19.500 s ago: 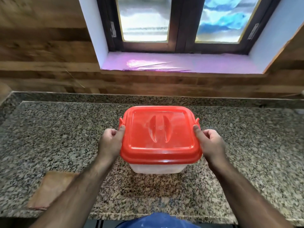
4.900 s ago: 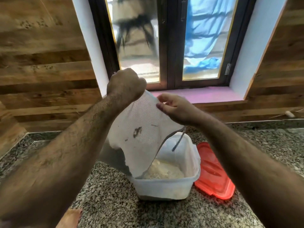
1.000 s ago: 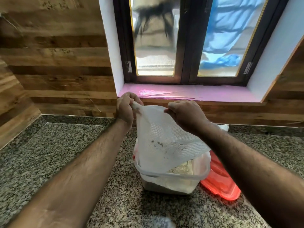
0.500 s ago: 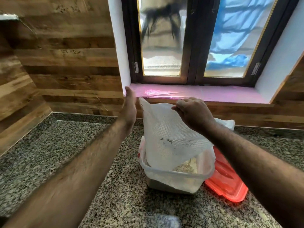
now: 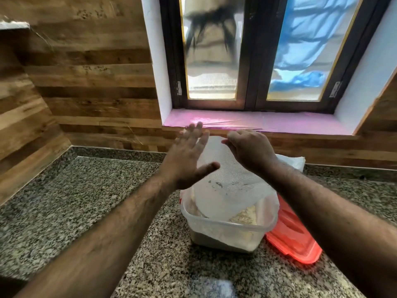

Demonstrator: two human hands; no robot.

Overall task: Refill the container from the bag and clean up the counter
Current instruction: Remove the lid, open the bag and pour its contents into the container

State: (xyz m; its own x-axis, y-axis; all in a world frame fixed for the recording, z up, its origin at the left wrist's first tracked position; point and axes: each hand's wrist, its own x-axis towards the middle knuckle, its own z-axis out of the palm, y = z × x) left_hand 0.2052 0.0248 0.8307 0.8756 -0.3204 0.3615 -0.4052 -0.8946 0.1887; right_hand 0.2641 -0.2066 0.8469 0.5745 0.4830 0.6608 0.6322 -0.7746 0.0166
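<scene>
**Emptying the bag into the container**

We are holding the bag [image 5: 227,186] upside down by its top edge, right hand [image 5: 250,151] pinching it with fingers closed on the fabric. Left hand [image 5: 184,162] is flat beside the bag, fingers spread, gripping nothing. The bag's mouth is hanging inside the container [image 5: 227,231], which is sitting on the bench [image 5: 86,201] with grain showing at the bottom. The lid [image 5: 294,239] is lying just right of it, tucked against its side. For a good finish, we are judging that patting the bag's side gently while keeping the mouth below the rim shakes leftovers out without spilling. Lifting too high risks scattering grain.
</scene>
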